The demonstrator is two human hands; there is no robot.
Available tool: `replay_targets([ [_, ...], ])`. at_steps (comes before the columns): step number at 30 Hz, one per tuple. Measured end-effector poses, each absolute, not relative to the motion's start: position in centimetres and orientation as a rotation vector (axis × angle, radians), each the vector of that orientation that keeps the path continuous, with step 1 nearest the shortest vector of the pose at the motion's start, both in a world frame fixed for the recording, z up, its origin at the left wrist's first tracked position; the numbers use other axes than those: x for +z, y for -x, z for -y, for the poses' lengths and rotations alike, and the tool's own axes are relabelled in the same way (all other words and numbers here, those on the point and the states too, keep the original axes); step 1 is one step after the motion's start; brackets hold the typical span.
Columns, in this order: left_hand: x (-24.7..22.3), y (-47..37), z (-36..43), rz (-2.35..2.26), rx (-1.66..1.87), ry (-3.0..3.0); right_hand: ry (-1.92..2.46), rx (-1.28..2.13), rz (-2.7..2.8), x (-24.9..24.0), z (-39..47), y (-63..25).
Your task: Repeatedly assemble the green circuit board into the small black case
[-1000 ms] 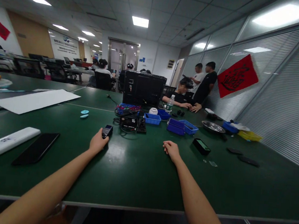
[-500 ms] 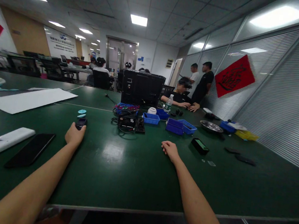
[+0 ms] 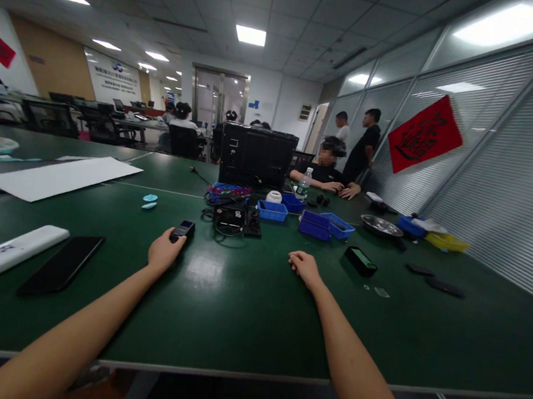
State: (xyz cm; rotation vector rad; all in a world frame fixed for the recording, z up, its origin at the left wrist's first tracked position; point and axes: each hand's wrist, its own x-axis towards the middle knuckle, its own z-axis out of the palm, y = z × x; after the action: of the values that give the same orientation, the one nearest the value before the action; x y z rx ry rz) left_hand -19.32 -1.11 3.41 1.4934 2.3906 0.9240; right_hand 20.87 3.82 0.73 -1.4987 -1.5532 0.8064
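My left hand [image 3: 164, 250] is wrapped round a small black device [image 3: 182, 231] with a dark screen, at or just above the green table [image 3: 234, 323]. Two light blue round pieces [image 3: 149, 202] lie beyond it, to the left. On the table to the right rests my right hand [image 3: 303, 267], its fingers curled inward; whether anything is inside them is hidden. A black box with a green top [image 3: 360, 261] stands to the right of that hand.
At the back are a monitor [image 3: 257, 157], blue trays [image 3: 271, 211], tangled cables, a bottle [image 3: 303, 184] and a metal pan [image 3: 382, 226]. A black slab [image 3: 62, 265] and a white bar [image 3: 13, 251] lie left. A person sits across the table.
My left hand has moved right with the black device, away from the light blue pieces. My right hand has stayed in place. The view has shifted slightly.
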Motion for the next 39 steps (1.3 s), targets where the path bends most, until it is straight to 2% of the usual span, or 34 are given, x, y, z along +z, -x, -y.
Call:
replay_targets([
  [17,1.7,3.7,1.2,-1.942,0.968,-1.781,1.531,0.738,1.67,1.2,-3.0,-18.3],
  [22,1.3,-0.5,0.7,-1.785,0.907,-1.895,1.459,0.55,1.626,1.4,-2.3,-16.7],
  [30,0.8,-1.4,-0.1,-1.537,0.756,-2.133,1.736,0.097,1.887,1.5,-1.1,-14.6],
  [39,0.6,-0.6,0.1,-1.573,0.932,-1.889,2.027,0.055,1.768,1.9,-2.5,-17.6],
])
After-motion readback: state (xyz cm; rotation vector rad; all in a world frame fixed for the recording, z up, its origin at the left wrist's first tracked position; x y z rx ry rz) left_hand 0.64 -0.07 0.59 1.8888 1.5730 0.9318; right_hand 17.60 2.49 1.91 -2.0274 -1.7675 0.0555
